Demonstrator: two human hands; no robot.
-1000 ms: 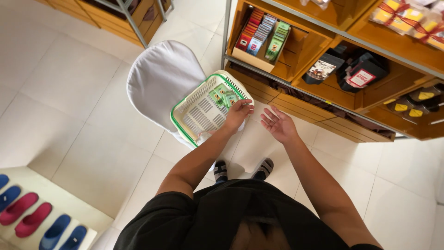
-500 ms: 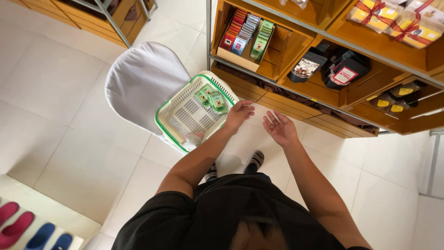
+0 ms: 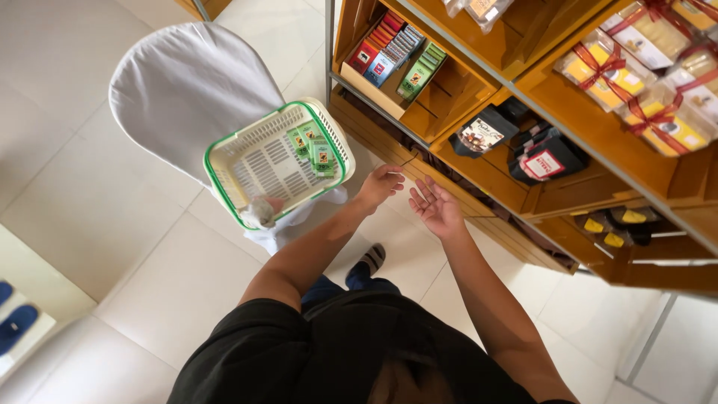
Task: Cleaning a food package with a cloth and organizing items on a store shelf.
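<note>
Person: seen from above, black top, both forearms stretched forward over a pale tiled floor (image 3: 90,217); one foot in a striped sock (image 3: 372,259) shows between the arms.

Right hand (image 3: 434,208): open, palm turned up, fingers spread and loose, holding nothing. It hangs in the air in front of the lower wooden shelf (image 3: 486,179).

Left hand (image 3: 379,185): fingers relaxed and slightly curled, gripping nothing that shows, though the palm faces away and its underside cannot be seen. It sits just beside the right-hand edge of the basket, apart from the rim.

Basket (image 3: 224,187): white plastic with a green rim and slotted bottom, resting tilted on a chair under a white cloth cover (image 3: 179,82). Small green packets (image 3: 313,148) lie in its far corner; a crumpled pale scrap (image 3: 260,212) lies at the near rim.

Shelf unit, lower level: dark pouches with labels (image 3: 516,142), and small yellow-topped items (image 3: 606,232) further down.

Shelf unit, upper level: a wooden crate (image 3: 434,105) holding upright flat bars in red, blue and green (image 3: 396,52); to the right, clear boxes tied with red ribbon (image 3: 636,82).
</note>
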